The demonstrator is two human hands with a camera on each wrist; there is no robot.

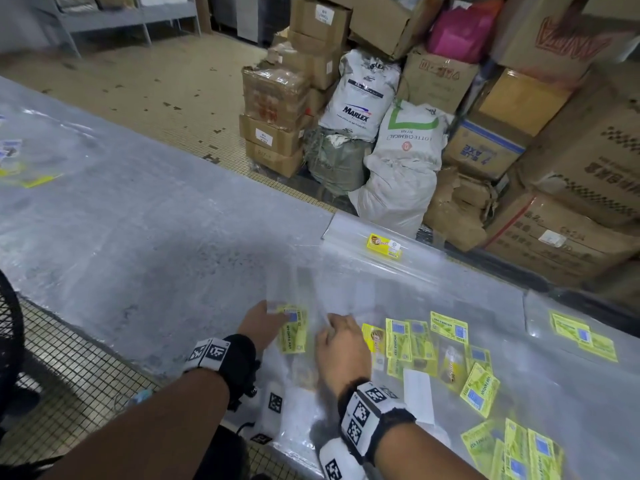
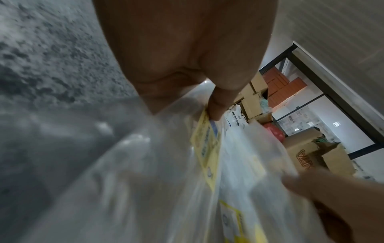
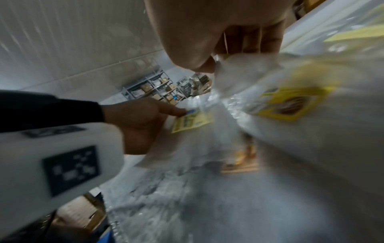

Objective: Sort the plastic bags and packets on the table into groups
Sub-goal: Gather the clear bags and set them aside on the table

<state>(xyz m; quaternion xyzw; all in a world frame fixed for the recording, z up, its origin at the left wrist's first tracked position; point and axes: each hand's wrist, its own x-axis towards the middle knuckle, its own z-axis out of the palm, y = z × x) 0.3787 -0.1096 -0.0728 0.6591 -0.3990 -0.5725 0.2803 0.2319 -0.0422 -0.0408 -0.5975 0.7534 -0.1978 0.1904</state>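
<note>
**Separating one clear bag from the pile: two-handed grip**

The left hand (image 1: 260, 323) pinches a clear plastic bag (image 1: 301, 362) at its yellow-green label (image 1: 293, 328); the thumb (image 2: 216, 105) presses on the label's top edge, with the other fingers hidden under the film. The right hand (image 1: 341, 344) has its fingers (image 3: 259, 39) curled, gathering a bunch of the same film just to the right of the left fingers. The bag lies partly lifted off the grey surface (image 1: 156, 237), below and between both hands. To the right of the right fingers, more labelled packets (image 1: 446, 351) lie loose and overlapping. Beyond both sets of fingers, a flat bag with a yellow card (image 1: 384, 246) sits well apart.

To do this step well, likely a lift-and-separate, the pinch should stay on one layer only, since thin films cling. A slow peel away from the neighbouring packets would avoid dragging them along. The wrist views are blurred, so whether a second bag is caught cannot be told.
</note>
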